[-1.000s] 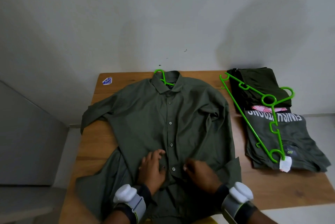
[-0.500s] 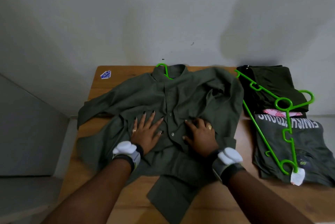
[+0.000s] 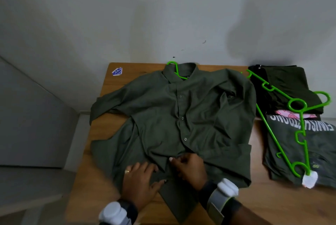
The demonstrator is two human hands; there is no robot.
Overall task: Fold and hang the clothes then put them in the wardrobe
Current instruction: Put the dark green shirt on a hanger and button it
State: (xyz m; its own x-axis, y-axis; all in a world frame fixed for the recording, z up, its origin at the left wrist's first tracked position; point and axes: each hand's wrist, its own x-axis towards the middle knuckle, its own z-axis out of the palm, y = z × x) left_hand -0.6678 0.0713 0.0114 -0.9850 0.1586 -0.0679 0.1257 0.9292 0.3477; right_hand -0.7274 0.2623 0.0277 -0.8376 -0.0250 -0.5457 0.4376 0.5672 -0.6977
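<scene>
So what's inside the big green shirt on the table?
A bright green hanger: its hook pokes out of the collar. The shirt covers the rest of it, so the hanger's arms can't be seen.

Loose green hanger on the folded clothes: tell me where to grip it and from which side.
Grip the loose green hanger at the ring below its hook, from above, probably with the right hand, the nearer one, once it frees the shirt it pinches. The hanger lies flat on the folded clothes, so a pinch across that thicker junction should lift it level.
</scene>
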